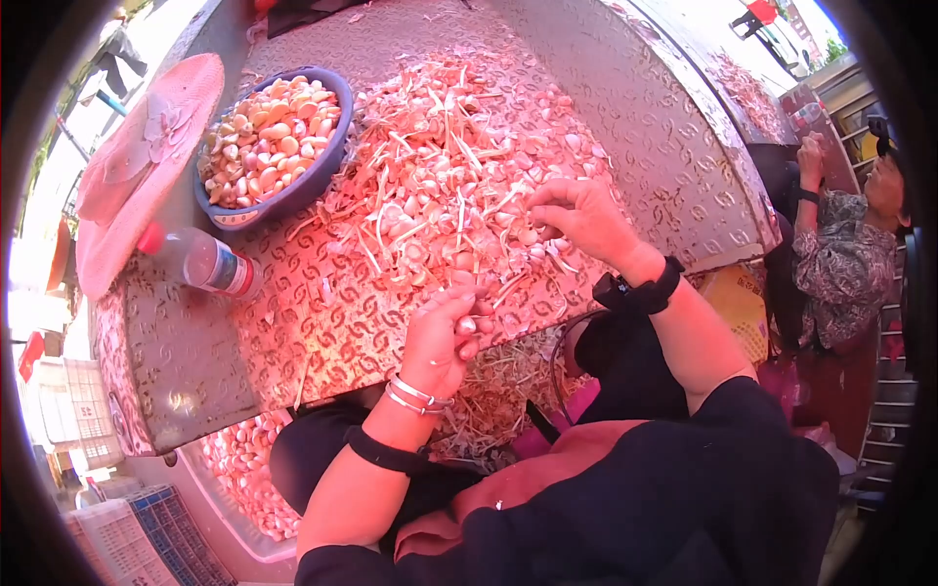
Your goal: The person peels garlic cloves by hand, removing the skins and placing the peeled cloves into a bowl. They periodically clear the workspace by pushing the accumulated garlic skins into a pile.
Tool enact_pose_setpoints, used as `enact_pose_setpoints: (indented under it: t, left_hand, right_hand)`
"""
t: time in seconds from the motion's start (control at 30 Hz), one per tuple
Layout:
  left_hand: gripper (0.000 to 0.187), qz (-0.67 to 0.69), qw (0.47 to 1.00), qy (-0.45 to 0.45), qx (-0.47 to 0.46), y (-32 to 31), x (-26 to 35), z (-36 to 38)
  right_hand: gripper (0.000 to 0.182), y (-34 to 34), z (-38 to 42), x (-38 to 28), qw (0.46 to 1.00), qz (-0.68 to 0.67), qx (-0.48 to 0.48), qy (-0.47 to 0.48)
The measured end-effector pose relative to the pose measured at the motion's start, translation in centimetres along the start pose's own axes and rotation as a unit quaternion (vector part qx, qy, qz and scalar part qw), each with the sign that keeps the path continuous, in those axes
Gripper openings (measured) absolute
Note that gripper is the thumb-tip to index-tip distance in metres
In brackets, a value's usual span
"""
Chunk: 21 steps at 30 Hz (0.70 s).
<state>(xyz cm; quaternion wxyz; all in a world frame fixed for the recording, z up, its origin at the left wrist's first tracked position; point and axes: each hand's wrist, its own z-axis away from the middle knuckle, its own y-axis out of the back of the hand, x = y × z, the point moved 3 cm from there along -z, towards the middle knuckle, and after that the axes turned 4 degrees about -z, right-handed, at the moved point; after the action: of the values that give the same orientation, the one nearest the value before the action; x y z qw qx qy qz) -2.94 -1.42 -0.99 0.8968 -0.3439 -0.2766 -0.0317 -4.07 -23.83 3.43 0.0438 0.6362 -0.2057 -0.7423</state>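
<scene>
Clove (pixel 466 326): small, pale, shiny, within curled fingers of the left hand (pixel 440 340).
Right hand (pixel 584 217): fingers bent, over the pile (pixel 430 200); whether they pinch something, I cannot tell.
Pile: pinkish, with dry stalks (pixel 469 152), on the table (pixel 313 337).
Bowl (pixel 338 146): heaped with smooth cloves (pixel 277 142).

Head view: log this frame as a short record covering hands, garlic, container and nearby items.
left hand: curled around a garlic clove
right hand: over the garlic pile; grip contents unclear
blue bowl: heaped with cloves
bottle: red-capped, beside the hat
other person: right side of view
</scene>
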Motion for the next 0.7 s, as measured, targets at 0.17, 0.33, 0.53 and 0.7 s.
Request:
enact_pose_setpoints:
  t: [0.17, 0.33, 0.53, 0.7]
  left_hand:
    - [0.019, -0.011, 0.999, -0.020, -0.038, -0.7, -0.8, -1.2]
    - [0.018, -0.012, 0.999, -0.016, -0.047, -0.7, -0.6, -2.7]
    - [0.015, -0.056, 0.998, -0.031, -0.029, -0.9, 0.1, -2.0]
    - [0.013, -0.047, 0.998, -0.036, -0.016, -1.3, 0.2, -1.7]
  right_hand:
    - [0.012, 0.2, 0.8, 1.7, 0.949, 0.235, 0.069, 0.197]
    - [0.020, -3.5, -1.4, 2.7, 0.886, 0.393, 0.018, 0.246]
    - [0.017, -1.4, -2.3, 3.4, 0.973, 0.219, -0.002, 0.077]
    - [0.012, 1.3, -2.1, 3.4, 0.945, 0.244, 0.147, 0.159]
